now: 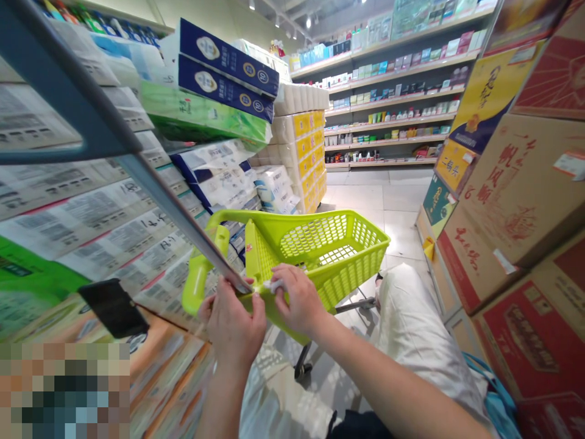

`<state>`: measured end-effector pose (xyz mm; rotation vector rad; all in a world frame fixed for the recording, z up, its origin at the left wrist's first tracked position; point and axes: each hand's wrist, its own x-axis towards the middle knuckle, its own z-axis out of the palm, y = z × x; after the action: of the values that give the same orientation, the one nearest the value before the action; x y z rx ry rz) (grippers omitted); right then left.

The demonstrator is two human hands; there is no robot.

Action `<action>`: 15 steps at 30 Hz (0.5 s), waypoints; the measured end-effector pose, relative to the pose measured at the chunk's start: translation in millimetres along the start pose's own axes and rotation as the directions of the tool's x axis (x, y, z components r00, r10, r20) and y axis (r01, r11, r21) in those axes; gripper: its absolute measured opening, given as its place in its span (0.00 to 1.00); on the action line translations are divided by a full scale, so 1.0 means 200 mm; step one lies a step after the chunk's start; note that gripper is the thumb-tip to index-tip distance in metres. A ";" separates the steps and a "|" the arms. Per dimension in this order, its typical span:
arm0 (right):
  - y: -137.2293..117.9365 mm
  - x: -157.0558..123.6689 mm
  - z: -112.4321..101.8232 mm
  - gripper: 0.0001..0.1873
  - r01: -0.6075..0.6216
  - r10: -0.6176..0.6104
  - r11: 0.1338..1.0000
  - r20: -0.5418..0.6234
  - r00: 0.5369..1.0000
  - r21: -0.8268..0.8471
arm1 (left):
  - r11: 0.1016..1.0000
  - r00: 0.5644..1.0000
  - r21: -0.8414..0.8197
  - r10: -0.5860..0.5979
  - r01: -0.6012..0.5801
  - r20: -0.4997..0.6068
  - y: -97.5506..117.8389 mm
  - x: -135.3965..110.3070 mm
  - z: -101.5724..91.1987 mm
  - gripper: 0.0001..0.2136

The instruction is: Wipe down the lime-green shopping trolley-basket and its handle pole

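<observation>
My left hand [237,326] is closed around the lower end of a silver pole [183,219], which runs down from a thick blue-grey frame [109,116] at upper left. Close beside it, my right hand [297,299] pinches a small crumpled white piece [274,285] near the pole's end. What the white piece is, I cannot make out. Right behind both hands stands a lime-green shopping cart [365,247] with a perforated basket. A few small dark items seem to lie inside it, partly hidden by the near wall.
Stacked paper packs [137,225] fill the left side, with a black phone [114,308] lying lower left. Cartons [525,189] are piled on the right. Stocked shelves [393,91] line the back. White-trousered legs [411,329] flank the cart; the tiled floor [365,198] runs behind it.
</observation>
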<state>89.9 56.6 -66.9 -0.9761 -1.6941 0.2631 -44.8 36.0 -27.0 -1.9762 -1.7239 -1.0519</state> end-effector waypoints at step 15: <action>0.01 -0.03 0.00 0.15 -0.077 0.075 0.991 -0.020 0.997 -0.112 | 1.000 1.000 0.012 -0.002 0.002 -0.009 0.00 -0.01 0.02 0.19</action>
<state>90.7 54.5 -72.1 -1.1254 -1.6740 0.2111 -43.6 36.6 -31.4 -1.9602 -1.7245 -1.0471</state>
